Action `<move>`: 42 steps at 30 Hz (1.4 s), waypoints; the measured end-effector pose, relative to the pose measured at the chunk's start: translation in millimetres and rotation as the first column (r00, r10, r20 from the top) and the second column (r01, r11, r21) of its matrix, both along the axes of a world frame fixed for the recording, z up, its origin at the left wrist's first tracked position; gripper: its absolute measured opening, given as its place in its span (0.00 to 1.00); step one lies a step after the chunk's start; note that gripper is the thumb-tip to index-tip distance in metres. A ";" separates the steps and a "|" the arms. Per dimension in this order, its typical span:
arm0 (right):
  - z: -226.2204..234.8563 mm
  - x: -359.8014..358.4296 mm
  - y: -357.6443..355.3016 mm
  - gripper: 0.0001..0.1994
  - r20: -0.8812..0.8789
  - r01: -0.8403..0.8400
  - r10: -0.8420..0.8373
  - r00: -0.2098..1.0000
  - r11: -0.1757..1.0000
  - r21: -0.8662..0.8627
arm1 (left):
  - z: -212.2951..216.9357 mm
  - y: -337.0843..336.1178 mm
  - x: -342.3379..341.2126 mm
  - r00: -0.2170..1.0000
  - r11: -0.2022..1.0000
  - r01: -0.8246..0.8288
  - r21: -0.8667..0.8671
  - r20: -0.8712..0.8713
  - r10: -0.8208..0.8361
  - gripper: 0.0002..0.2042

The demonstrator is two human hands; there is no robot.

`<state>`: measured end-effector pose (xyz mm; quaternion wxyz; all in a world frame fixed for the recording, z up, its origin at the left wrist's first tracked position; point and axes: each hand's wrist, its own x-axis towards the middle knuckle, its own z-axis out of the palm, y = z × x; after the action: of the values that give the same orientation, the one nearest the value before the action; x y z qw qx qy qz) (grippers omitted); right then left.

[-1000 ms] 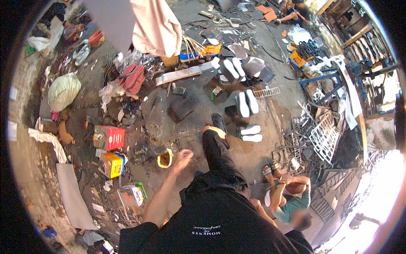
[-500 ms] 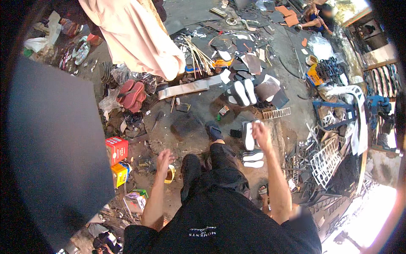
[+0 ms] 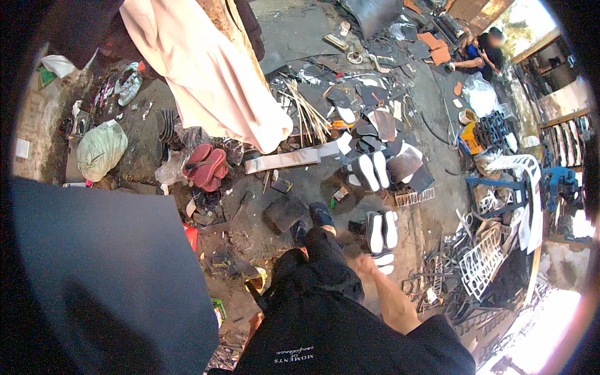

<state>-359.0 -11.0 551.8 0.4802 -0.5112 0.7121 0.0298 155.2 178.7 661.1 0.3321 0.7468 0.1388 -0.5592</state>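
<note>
The person's bare right hand (image 3: 366, 265) hangs over the near end of a crosswise pair of white-faced, dark-edged flat shoe soles (image 3: 384, 257), which lies just to its right, long axis running left to right; whether they touch cannot be told. Beyond, farther from the body, a second white-faced, black-edged pair of soles (image 3: 375, 234) points lengthwise away. The right hand's fingers look loosely curled with nothing visible in them, though their closure cannot be told. The left hand is hidden, so the right is the nearer one seen.
</note>
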 end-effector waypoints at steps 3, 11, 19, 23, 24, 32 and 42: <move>15.5 0.7 79.5 0.14 0.019 0.046 -0.052 0.998 0.970 0.238 | -10.7 -27.4 15.3 0.999 0.993 -0.001 -0.115 -0.039 -0.004 0.13; 75.9 -6.7 28.7 0.15 0.021 0.044 -0.046 0.999 0.993 0.106 | -37.9 -269.7 35.0 0.939 0.914 0.334 -0.230 0.172 -0.299 0.15; 82.9 -9.2 -94.8 0.13 0.283 0.567 -0.583 0.761 0.811 0.146 | 101.9 -406.1 -78.0 0.756 0.602 0.655 -0.457 0.422 -0.501 0.17; 49.2 6.1 -131.4 0.13 0.151 0.337 -0.354 0.923 0.933 0.128 | 77.7 -345.0 -65.8 0.482 0.451 0.867 -0.210 0.579 -0.658 0.16; 49.0 14.9 -140.7 0.13 0.130 0.272 -0.278 0.952 0.960 0.062 | 42.8 -315.9 -49.4 0.547 0.514 0.826 -0.233 0.554 -0.628 0.16; 72.1 48.0 -182.3 0.17 0.176 0.177 -0.149 0.973 0.972 -0.155 | -14.9 -123.4 -15.5 0.979 0.989 0.151 0.012 0.137 -0.151 0.14; -21.2 19.5 -200.2 0.18 0.012 0.010 -0.011 1.000 1.000 0.022 | -56.8 -185.2 -6.2 0.988 0.962 0.047 0.268 0.132 -0.085 0.12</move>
<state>-339.5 -211.2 530.6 0.4903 -0.5023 0.7115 0.0321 149.0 -6.5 604.2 0.2196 0.8265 0.1630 -0.4920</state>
